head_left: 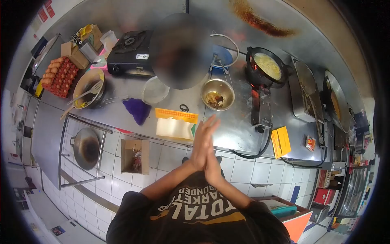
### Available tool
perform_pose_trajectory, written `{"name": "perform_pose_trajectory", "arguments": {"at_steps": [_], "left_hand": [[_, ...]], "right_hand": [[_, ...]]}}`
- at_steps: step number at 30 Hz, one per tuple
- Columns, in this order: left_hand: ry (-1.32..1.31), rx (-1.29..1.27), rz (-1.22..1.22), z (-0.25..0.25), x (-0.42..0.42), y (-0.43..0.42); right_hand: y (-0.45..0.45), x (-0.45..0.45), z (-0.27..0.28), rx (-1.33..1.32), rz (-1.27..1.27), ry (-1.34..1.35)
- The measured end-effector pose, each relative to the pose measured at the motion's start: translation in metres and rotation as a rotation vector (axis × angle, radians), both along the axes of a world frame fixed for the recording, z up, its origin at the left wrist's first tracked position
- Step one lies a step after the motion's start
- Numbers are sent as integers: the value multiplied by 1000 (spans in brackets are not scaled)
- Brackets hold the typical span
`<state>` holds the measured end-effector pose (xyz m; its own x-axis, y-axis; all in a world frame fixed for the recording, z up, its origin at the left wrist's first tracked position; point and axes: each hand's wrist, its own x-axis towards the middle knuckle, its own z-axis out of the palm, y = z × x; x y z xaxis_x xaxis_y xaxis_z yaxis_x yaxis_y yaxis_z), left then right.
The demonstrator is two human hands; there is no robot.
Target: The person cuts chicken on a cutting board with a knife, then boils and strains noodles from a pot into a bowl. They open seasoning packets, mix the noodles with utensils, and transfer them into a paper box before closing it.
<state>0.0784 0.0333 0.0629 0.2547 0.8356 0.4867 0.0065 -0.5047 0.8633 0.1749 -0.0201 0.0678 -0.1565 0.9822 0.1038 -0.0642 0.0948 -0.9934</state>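
Observation:
My left hand (198, 147) and my right hand (211, 164) are pressed palm to palm in front of my chest, fingers stretched out and holding nothing. Their tips reach the front edge of the steel counter (229, 130). Just left of them lies an open yellow-and-white paper packet (176, 125), with black scissor handles (184, 107) behind it. Beyond my fingertips stands a steel bowl (218, 94) with oil and brown seasoning in it, and utensil handles leaning out. A black wok (267, 67) with yellowish food in liquid sits over a flame at the back right.
Left on the counter are a pan with a spatula (89, 88), egg trays (59, 76), a black portable stove (131, 53), a clear plastic container (155, 90) and a purple cloth (138, 110). A yellow packet (281, 142) lies right of the gas hose. A cardboard box (135, 156) stands on the floor.

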Motion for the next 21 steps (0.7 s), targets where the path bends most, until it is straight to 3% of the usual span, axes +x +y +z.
{"name": "perform_pose_trajectory", "arguments": {"at_steps": [3,6,9,10,11,12,16,21], "left_hand": [[-133,-43,126,8,-22,28],[-158,-46,155,39,-51,38],[-53,238,259,112,-90,36],[-127,427,283,137,-100,40],[-146,558,314,159,-110,40],[-154,654,322,182,-120,34],[-136,1015,265,251,-136,-1],[-85,1176,203,281,-137,-37]], "right_hand": [[-17,0,42,117,172,-236],[9,29,88,130,225,-172],[40,69,133,602,-226,-286],[31,92,157,575,-570,-622],[51,102,204,832,-229,-213],[59,109,234,993,-105,-142],[59,85,306,1376,93,-298],[59,65,315,1430,159,-329]]}}
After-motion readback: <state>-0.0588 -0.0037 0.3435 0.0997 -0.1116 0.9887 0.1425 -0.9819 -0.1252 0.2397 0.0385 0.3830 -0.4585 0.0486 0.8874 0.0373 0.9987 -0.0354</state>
